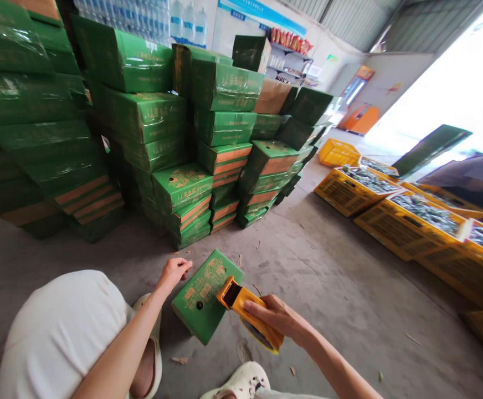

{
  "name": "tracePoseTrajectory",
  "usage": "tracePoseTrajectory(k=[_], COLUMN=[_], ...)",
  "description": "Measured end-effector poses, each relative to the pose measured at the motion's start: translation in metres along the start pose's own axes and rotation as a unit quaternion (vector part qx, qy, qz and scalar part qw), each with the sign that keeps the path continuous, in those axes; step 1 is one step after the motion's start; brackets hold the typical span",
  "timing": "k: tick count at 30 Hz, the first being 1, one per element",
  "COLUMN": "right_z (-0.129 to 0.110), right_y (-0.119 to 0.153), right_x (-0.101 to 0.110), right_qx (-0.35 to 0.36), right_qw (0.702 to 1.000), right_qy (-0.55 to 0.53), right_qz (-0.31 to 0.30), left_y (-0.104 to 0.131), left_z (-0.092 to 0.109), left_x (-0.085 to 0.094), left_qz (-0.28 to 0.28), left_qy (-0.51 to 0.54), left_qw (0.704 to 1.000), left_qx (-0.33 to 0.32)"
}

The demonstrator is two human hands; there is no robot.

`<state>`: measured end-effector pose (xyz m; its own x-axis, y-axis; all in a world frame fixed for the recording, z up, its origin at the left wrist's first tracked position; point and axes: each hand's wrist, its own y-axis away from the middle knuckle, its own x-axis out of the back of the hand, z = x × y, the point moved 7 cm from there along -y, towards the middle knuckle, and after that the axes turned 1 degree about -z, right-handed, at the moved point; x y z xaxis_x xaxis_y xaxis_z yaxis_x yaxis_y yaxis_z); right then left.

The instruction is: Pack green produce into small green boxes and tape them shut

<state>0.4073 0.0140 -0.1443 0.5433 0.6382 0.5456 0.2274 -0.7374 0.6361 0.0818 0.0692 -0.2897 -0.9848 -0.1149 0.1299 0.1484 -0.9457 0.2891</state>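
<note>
A green cardboard box (204, 299) with printed patches and a dark round hole lies on the floor in front of me. My right hand (270, 313) is wrapped round an orange tape dispenser (241, 302), whose front end is over the box's right side. Whether the dispenser touches the box I cannot tell. Beside the box's upper left edge is my left hand (177, 272), its fingers curled together. Anything they may pinch is too small to make out.
Tall stacks of green boxes (154, 119) rise ahead and to the left. Yellow crates (386, 221) filled with small dark items line the right, where another person (466, 172) bends. My pale clogs (241, 382) are close to the box. Scraps litter the concrete floor (328, 299).
</note>
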Motion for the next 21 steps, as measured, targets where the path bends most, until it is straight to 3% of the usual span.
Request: tracePoseTrajectory(k=[7, 11, 14, 16, 18, 21], right_z=[-0.004, -0.004, 0.000, 0.002, 0.003, 0.004], right_y=[0.000, 0.004, 0.004, 0.003, 0.002, 0.001], right_x=[-0.001, 0.002, 0.002, 0.002, 0.002, 0.002], right_qx=[-0.019, -0.031, -0.043, -0.043, -0.041, -0.034], right_qw=[0.999, 0.999, 0.997, 0.997, 0.997, 0.998], right_qy=[0.023, 0.027, 0.051, 0.062, 0.066, 0.053], right_qz=[-0.014, 0.017, 0.024, 0.021, 0.013, -0.010], left_y=[0.002, 0.006, 0.021, 0.038, 0.062, 0.097], left_z=[-0.007, 0.003, 0.021, 0.039, 0.052, 0.057], left_x=[-0.017, -0.004, 0.005, -0.007, -0.030, -0.056], left_qz=[-0.017, 0.029, 0.083, 0.057, -0.016, -0.060], left_qy=[-0.089, -0.147, -0.221, -0.274, -0.331, -0.442], left_qw=[0.996, 0.988, 0.967, 0.949, 0.926, 0.887], left_qx=[-0.022, -0.046, -0.094, -0.148, -0.180, -0.120])
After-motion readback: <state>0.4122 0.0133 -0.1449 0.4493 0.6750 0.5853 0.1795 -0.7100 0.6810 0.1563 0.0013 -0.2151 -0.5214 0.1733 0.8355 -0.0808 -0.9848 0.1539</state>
